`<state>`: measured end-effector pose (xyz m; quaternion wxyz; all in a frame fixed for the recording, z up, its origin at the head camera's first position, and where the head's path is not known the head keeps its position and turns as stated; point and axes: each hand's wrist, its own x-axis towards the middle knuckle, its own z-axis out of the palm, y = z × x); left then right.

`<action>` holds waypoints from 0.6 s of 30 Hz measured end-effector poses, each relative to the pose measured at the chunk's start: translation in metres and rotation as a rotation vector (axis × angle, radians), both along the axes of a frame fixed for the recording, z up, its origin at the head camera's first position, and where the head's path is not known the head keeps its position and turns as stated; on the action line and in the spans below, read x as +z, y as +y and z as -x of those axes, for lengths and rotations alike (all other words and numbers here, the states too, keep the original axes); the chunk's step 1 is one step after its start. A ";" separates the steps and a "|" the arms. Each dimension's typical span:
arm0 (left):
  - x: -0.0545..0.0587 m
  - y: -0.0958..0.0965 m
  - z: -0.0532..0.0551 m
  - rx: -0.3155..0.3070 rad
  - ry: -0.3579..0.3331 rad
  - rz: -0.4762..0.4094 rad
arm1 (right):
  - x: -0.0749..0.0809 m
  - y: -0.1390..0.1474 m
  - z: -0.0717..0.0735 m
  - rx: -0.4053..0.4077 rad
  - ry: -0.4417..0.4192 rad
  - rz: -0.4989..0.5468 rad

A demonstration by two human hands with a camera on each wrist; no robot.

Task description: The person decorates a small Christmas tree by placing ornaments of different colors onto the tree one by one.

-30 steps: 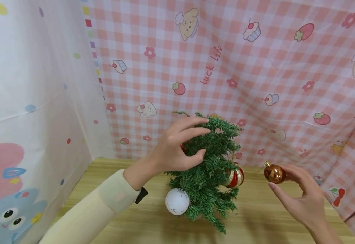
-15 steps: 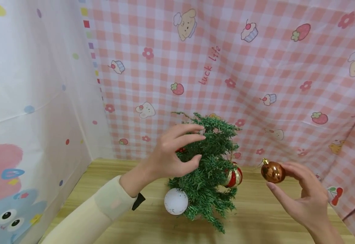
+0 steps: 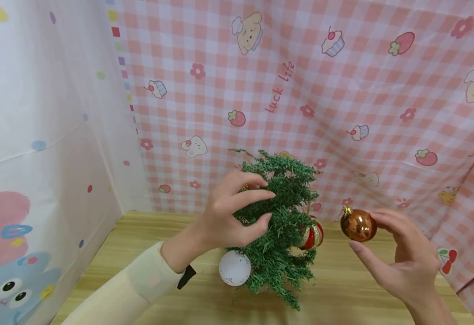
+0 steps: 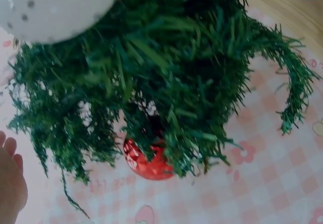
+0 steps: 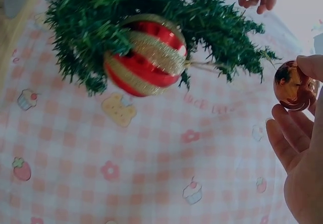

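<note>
My right hand (image 3: 413, 257) pinches a shiny copper Christmas bauble (image 3: 359, 225) between thumb and fingers, its gold cap and thin loop towards the tree. The small green Christmas tree (image 3: 279, 243) stands to the left of it. In front of the tree's upper left side is my left hand (image 3: 224, 219), with fingers bent, thumb apart and nothing held between them. A white speckled bauble (image 3: 235, 269) hangs low on the left. Red-and-gold stripes mark another bauble (image 5: 146, 55) on the right side. A faceted red bauble (image 4: 149, 161) is partly hidden by branches and, in the head view, my left hand.
A wood-grain tabletop (image 3: 139, 253) lies under the tree. Behind hangs a pink checked cloth (image 3: 220, 90) with cartoon prints, and a white printed cloth (image 3: 58, 171) closes off the left side.
My left hand has come down a little along the tree. The right hand has carried the copper bauble slightly left and up towards the tree. The hung baubles stay on their branches.
</note>
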<state>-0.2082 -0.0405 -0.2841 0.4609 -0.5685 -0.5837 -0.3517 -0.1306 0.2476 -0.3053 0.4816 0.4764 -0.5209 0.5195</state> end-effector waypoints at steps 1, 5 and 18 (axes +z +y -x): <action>0.000 0.001 -0.002 0.008 0.017 -0.008 | 0.001 -0.002 0.000 0.014 0.005 0.003; -0.001 0.007 -0.008 0.024 0.069 -0.029 | 0.005 -0.010 -0.001 0.037 0.024 -0.003; -0.011 0.024 -0.018 0.097 0.151 0.032 | 0.010 -0.035 0.000 0.043 0.044 -0.040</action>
